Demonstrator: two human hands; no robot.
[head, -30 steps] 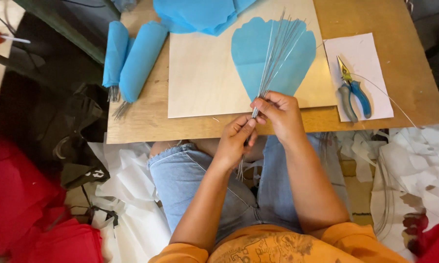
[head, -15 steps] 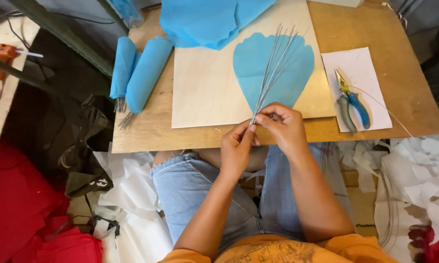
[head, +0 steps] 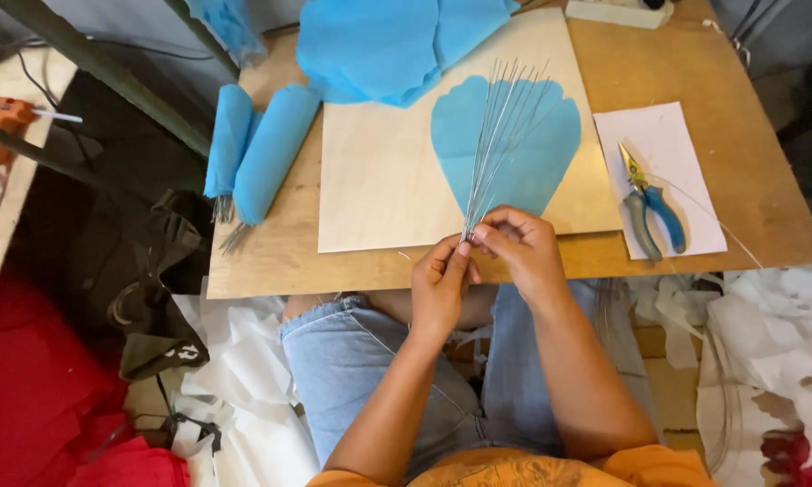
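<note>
Left hand (head: 442, 287): lower centre of the frame, thumb and fingertips pinched narrow on the gathered base of the bundle of thin grey metal wires (head: 500, 135).
Right hand (head: 519, 251): just right of the left hand and touching it, fingers curled close around the same wire ends, pinching from the other side.
Wires: held at one point near the table's front edge, fanning upward in the frame over the scalloped blue crepe-paper petal shape (head: 507, 144); tips spread apart, base packed tight.
Petal: flat on the pale rectangular plywood board (head: 379, 180), centre of the frame, point toward the hands.
Board: on the brown wooden tabletop (head: 748, 180), near its front edge.
Left of board: two rolled blue paper tubes (head: 257, 149) with wire ends poking out below, upper left.
Top of frame: loose pile of blue crepe sheets (head: 379, 45), overlapping the board's upper edge.
Right of board: blue-handled pliers with yellow jaws (head: 649, 203) lying on a white paper sheet (head: 658, 153), well apart from both hands.
Doing it well, by judgement: keep the pinch low and firm so no wire slips; fan the tips evenly across the petal's width; keep the base centred on the petal's point; avoid kinking the thin strands.
Risk: loosened pinch likely to let wires cross or drop off the table edge.
</note>
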